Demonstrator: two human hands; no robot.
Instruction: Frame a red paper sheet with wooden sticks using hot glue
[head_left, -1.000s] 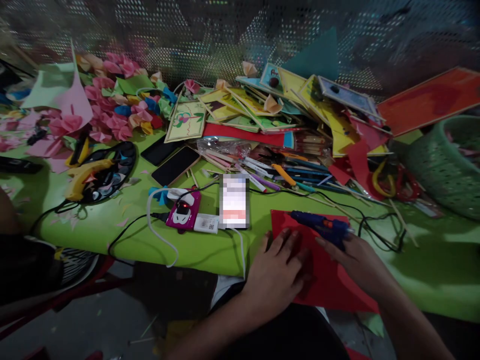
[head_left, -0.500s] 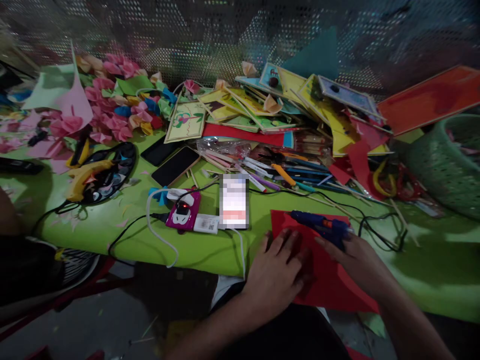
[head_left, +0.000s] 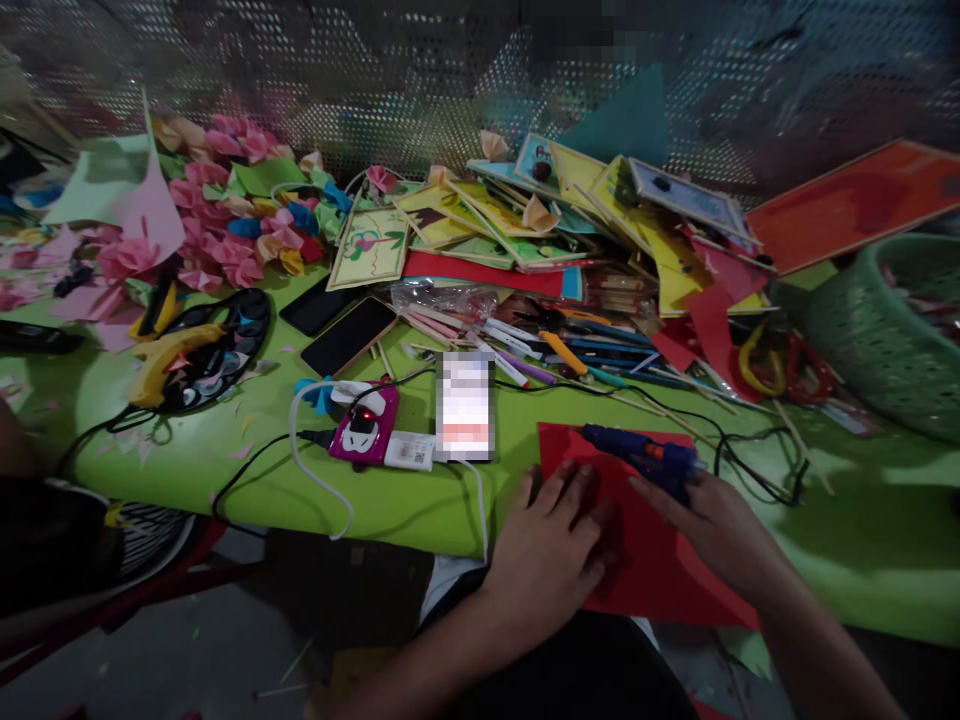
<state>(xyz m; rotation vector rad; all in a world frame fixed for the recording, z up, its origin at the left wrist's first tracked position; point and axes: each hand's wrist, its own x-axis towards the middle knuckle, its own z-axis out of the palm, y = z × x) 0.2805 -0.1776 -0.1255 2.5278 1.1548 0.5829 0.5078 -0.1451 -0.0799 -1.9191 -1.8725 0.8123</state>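
A red sheet of paper (head_left: 651, 560) lies at the front edge of the green table (head_left: 420, 510). My left hand (head_left: 551, 545) rests flat with fingers spread over the sheet's left side. My right hand (head_left: 712, 515) is wrapped round the handle of a blue glue gun (head_left: 645, 452), whose nozzle points left above the sheet's top edge. A black cord runs near the gun. Just left of the sheet, a phone with a lit screen (head_left: 465, 405) lies beside a purple power socket (head_left: 364, 425).
Behind lie pens (head_left: 517, 340), framed pictures (head_left: 367, 245), two dark phones (head_left: 349, 337) and pink paper flowers (head_left: 206, 210). A yellow glue gun (head_left: 169, 360) is at left. Scissors (head_left: 761, 362) and a green basket (head_left: 877, 330) stand right. Another person's arm shows at far left.
The view has shifted slightly. Both hands and the blue glue gun keep nearly the same place over the red sheet.
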